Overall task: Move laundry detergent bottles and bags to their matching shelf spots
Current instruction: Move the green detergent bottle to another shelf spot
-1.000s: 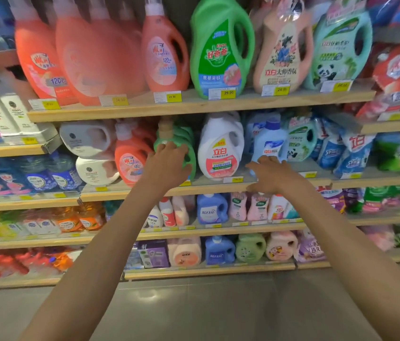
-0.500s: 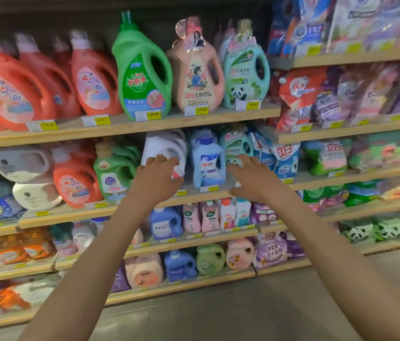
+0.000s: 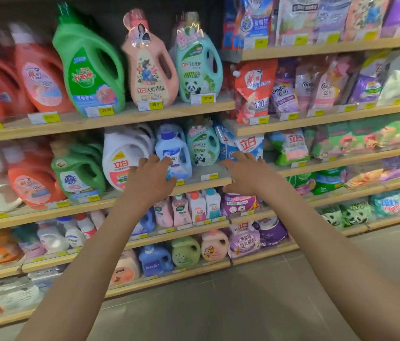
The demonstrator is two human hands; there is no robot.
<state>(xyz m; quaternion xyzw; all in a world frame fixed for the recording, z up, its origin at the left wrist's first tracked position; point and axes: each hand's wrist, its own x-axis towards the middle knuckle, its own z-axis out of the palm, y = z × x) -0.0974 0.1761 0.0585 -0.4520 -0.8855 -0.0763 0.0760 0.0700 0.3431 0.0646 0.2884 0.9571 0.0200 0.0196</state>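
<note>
Both my arms reach toward the second shelf (image 3: pixel 204 177) of a detergent rack. My left hand (image 3: pixel 151 178) hovers, fingers spread and loosely bent, in front of a pale blue bottle (image 3: pixel 174 153) and a white bottle (image 3: pixel 122 161) with a red label. It holds nothing. My right hand (image 3: pixel 245 174) is stretched out with straight fingers just below a blue and white detergent bag (image 3: pixel 245 145), its fingertips at the bag's lower edge. A teal panda bottle (image 3: pixel 202 146) stands between the two hands.
Large green (image 3: pixel 90 67), pink (image 3: pixel 149 65) and teal (image 3: pixel 197 62) bottles fill the shelf above. Refill bags (image 3: pixel 255 89) crowd the right-hand shelves. Small bottles (image 3: pixel 189 207) stand on the shelf below. Grey floor (image 3: pixel 255 303) lies in front of the rack.
The view has swung to the right along the shelves. Both hands have moved right with it, the left from the green bottle to the pale blue one, the right to the blue and white bag.
</note>
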